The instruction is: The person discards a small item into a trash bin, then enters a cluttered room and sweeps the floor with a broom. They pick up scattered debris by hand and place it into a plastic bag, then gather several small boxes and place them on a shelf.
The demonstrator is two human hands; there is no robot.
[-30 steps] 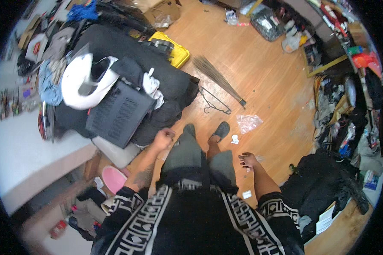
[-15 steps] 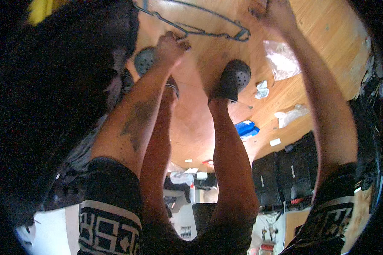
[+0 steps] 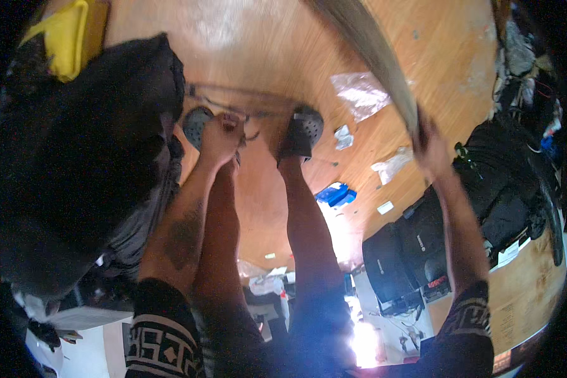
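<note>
Your left hand is clenched on the wire hanger lying on the floor by your feet; your right hand grips the broom. Lift the hanger clear of your slippers.

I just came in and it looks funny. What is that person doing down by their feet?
The person is bent far over above a wooden floor. Their left hand grips a wire hanger lying by their dark clogs. Their right hand holds the end of a long pale broom-like bundle. Crumpled plastic wrappers lie scattered nearby.
</note>
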